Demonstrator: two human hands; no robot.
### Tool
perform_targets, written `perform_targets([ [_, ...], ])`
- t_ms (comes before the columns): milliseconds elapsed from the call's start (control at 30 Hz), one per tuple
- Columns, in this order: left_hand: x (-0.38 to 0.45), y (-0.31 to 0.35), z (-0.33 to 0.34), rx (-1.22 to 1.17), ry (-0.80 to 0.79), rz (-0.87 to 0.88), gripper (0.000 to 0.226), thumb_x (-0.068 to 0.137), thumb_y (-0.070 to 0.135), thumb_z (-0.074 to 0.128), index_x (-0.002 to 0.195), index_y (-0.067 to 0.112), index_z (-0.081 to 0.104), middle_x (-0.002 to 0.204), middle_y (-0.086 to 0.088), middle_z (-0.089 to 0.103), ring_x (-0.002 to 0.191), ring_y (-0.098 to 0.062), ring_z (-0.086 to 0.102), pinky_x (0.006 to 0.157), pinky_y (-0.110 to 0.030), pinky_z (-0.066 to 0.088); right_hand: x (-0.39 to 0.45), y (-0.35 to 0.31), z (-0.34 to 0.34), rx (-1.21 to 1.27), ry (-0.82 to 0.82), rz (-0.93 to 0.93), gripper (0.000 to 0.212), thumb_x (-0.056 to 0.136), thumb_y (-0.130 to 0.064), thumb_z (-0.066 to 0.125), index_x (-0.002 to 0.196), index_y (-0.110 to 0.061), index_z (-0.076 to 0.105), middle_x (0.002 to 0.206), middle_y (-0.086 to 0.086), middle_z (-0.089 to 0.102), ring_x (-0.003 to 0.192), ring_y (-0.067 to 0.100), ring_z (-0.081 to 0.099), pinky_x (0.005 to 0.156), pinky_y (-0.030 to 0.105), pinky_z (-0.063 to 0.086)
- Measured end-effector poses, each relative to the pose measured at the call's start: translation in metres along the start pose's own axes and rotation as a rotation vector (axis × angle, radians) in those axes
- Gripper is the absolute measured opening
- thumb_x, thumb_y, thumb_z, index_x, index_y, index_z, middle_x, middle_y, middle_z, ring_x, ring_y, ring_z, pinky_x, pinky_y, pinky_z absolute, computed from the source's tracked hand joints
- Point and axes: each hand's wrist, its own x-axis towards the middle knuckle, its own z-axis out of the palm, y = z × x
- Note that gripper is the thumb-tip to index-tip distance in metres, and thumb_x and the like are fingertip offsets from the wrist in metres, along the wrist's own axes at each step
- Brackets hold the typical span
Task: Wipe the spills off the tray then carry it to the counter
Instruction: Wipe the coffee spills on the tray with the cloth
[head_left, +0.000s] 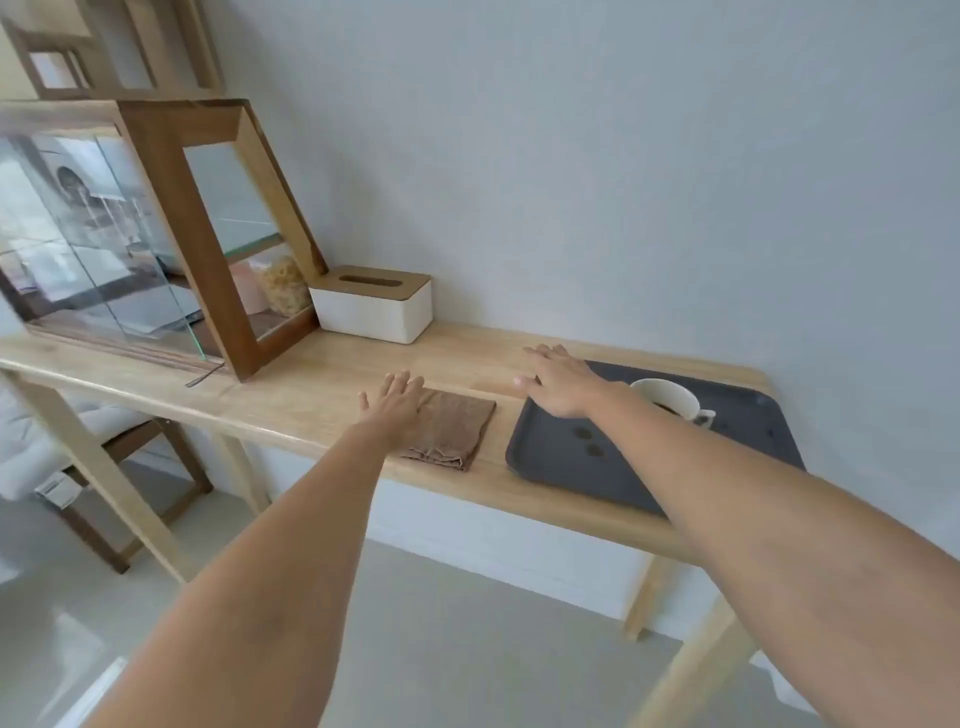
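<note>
A dark grey tray (561, 467) lies on the right part of a narrow wooden table (322, 384). Two small brown spills (588, 440) mark its near left area. A white cup (667, 397) with dark liquid stands on the tray, partly hidden by my right forearm. A folded brown cloth (457, 428) lies on the table just left of the tray. My left hand (395, 402) is flat with fingers apart over the cloth's left edge. My right hand (558, 382) is spread above the tray's far left corner, holding nothing.
A white tissue box (371, 306) with a wooden lid stands against the wall. A wood-and-glass cabinet (171, 234) fills the table's left part. A chair with a white cushion (78, 467) stands under the table at left. The wall runs close behind the table.
</note>
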Motion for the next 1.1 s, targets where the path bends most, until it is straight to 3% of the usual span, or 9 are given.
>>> perform_targets([
  [233,-0.006,-0.020,0.020,-0.027,-0.018,-0.088,0.054,0.100,0.037,0.028,0.152,0.029,0.015,0.162,-0.003,0.003,0.149,-0.021,-0.003,0.115,-0.059,0.003,0.024,-0.023,0.052,0.036,-0.160,-0.120,0.059,0.101,-0.042,0.034,0.152,-0.017,0.018,0.161,0.007,0.018,0.149,0.029,0.007,0.119,0.053,0.012],
  [533,0.004,-0.038,0.042,-0.019,-0.060,-0.194,0.052,0.099,0.050,0.027,0.149,0.043,0.015,0.162,-0.008,0.000,0.149,-0.028,-0.005,0.115,-0.061,0.002,0.046,-0.040,0.091,0.052,-0.177,-0.174,0.077,0.094,-0.055,0.041,0.152,-0.012,0.014,0.161,0.014,0.012,0.149,0.028,0.005,0.120,0.047,0.011],
  [633,0.009,-0.044,0.049,0.001,-0.043,-0.197,0.052,0.097,0.054,0.028,0.148,0.045,0.020,0.159,-0.012,0.012,0.147,-0.031,0.007,0.114,-0.060,0.007,0.053,-0.043,0.097,0.052,-0.183,-0.171,0.089,0.088,-0.062,0.047,0.152,-0.011,0.013,0.160,0.015,0.013,0.149,0.029,0.007,0.120,0.045,0.012],
  [767,0.012,-0.052,0.057,0.023,0.092,-0.164,0.049,0.096,0.053,0.036,0.143,0.043,0.035,0.147,-0.006,0.037,0.136,-0.027,0.031,0.111,-0.052,0.017,0.058,-0.047,0.103,0.108,-0.128,-0.133,0.097,0.081,-0.063,0.059,0.149,-0.007,0.020,0.153,0.016,0.030,0.141,0.033,0.026,0.116,0.042,0.026],
  [900,0.010,-0.053,0.065,-0.056,0.279,-0.106,0.041,0.095,0.043,0.047,0.135,0.034,0.050,0.128,-0.001,0.051,0.120,-0.025,0.043,0.101,-0.042,0.030,0.056,-0.050,0.106,0.153,-0.052,-0.111,0.093,0.076,-0.062,0.065,0.145,-0.010,0.030,0.142,0.015,0.042,0.131,0.033,0.036,0.106,0.043,0.036],
  [1100,0.016,-0.056,0.061,-0.258,0.350,-0.007,0.041,0.090,0.006,0.056,0.128,0.022,0.059,0.102,-0.010,0.052,0.092,-0.030,0.053,0.083,-0.041,0.047,0.051,-0.055,0.112,0.214,0.030,-0.099,0.065,0.074,-0.054,0.072,0.126,-0.017,0.057,0.108,0.008,0.060,0.108,0.028,0.053,0.095,0.045,0.044],
])
